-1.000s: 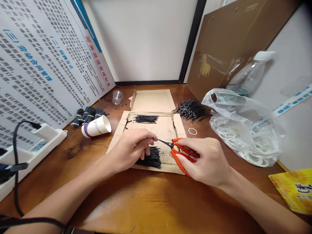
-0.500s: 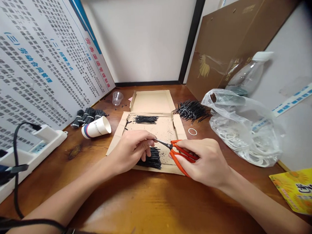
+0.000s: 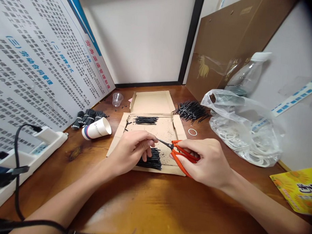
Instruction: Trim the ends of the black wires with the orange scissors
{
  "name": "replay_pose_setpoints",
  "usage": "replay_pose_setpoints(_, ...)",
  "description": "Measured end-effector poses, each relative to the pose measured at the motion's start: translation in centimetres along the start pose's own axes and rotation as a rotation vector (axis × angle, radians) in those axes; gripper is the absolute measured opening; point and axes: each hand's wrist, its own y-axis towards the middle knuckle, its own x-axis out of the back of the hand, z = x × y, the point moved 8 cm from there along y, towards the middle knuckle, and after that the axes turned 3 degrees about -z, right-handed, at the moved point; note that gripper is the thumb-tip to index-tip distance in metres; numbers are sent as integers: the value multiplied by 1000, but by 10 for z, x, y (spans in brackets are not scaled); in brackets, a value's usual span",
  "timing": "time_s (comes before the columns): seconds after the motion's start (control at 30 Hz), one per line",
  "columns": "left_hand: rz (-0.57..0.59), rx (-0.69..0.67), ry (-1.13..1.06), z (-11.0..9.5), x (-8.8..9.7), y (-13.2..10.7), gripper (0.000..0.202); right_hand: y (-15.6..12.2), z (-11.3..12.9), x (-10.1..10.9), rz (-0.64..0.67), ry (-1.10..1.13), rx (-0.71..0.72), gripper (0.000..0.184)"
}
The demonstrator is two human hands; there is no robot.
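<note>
My right hand is wrapped round the orange handles of a pair of scissors, whose dark blades point left. The blade tips meet the fingertips of my left hand, which is closed in a pinch. What it pinches is too small to make out. Below the left hand, a pile of short black strips lies at the near side of an opened cardboard box. A smaller row of black strips lies toward the box's far side. Dark crumbs are scattered over the cardboard.
A heap of black strips and a white ring lie right of the box. Left are a tipped paper cup, tied black bundles and a clear cup. A plastic bag, bottle and power strip flank the table.
The scissors' tips have drawn very slightly to the right, and the blades look closer together. Both hands otherwise keep nearly the same place.
</note>
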Motion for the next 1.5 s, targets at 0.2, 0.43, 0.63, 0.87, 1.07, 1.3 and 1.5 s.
replay_pose_setpoints(0.2, 4, -7, 6, 0, 0, 0, 20, 1, 1, -3, 21, -4, 4, 10)
replay_pose_setpoints(0.43, -19, 8, -44, 0, -1, -1, 18, 1, 0, -4, 26, 27, -16, 10)
replay_pose_setpoints(0.63, -29, 15, -63, -1, -1, -1, 17, 0, -1, -5, 13, 20, -8, 12)
replay_pose_setpoints(0.87, -41, 26, -71, -1, 0, -1, 15, 2, -1, 2, -36, 25, -24, 12)
replay_pose_setpoints(1.07, -39, -15, -40, -2, 0, -1, 14, 1, 0, -2, 12, 34, -22, 11)
replay_pose_setpoints(1.3, -33, -67, 33, -5, 2, -1, 15, 1, 0, -3, 2, -11, 10, 17)
replay_pose_setpoints(1.5, -35, -70, 40, -5, 3, 0, 15, 3, 0, 0, -9, 12, -4, 15)
